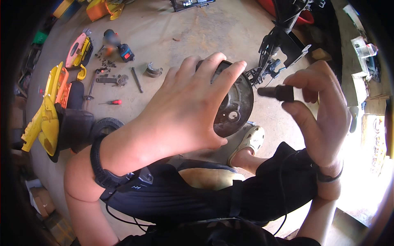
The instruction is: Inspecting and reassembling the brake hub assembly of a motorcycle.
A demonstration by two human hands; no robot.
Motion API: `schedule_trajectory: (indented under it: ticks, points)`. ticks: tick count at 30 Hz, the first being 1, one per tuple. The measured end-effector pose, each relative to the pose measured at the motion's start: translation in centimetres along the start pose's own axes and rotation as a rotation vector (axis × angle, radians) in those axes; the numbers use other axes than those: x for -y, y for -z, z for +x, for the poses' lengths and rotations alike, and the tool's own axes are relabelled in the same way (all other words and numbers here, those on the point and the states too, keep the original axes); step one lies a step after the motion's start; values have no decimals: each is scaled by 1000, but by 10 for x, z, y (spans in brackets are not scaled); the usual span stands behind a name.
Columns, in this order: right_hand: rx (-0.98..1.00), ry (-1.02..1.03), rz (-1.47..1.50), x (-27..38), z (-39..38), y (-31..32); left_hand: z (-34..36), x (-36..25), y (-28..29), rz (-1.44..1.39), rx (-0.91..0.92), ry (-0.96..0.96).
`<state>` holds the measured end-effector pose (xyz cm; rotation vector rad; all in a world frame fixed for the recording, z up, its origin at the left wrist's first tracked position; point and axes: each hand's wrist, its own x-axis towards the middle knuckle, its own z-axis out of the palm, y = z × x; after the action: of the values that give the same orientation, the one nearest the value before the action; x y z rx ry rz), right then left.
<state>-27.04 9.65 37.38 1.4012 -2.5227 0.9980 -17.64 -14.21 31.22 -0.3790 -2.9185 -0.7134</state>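
My left hand [191, 100] grips a round dark metal brake plate [242, 102] by its rim, fingers spread over the top and thumb at the bottom edge. The plate is tilted, and a hole and raised fittings show on its inner face; the hand covers its left part. To its right, my right hand [322, 106] pinches a short dark stepped cylinder [279, 92] between thumb and fingers. The cylinder's narrow end points at the plate, with a small gap between them. A pair of curved brake shoes [154, 70] sits on the floor beyond my left hand.
On the floor at left lie a cordless power tool [119, 46], a wrench [113, 80], a metal rod [137, 80], a red-handled screwdriver [111, 102] and several small fasteners. Yellow plastic panels [48, 119] stand farther left. A black vehicle frame with cables [279, 45] stands at far right.
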Motion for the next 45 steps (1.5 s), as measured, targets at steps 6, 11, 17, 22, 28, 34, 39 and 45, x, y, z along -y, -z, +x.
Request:
schedule_trajectory:
  ticks: [6,11,17,22,28,34,39,45]
  points:
    - [-98,-81,-72,-8,-1,1,4,0,7,-24,-20,4]
    - [-236,4,-100,-31,1,-7,11,6,17,-492,-56,85]
    - [-200,-21,-35,-47,-3,-16,14,-14,36,-1207,29,321]
    - [-198,-51,2,-49,-4,-24,15,-33,50,-1647,204,522]
    - [-211,-41,8,-50,-7,-27,15,-34,50,-1790,261,602]
    - [-226,-59,5,-52,-10,-30,17,-30,47,-1856,366,462]
    - [-221,-72,-35,-53,-12,-29,15,-41,49,-1740,381,496]
    - [-240,-61,-53,-56,-15,-27,14,-38,36,-1908,324,443]
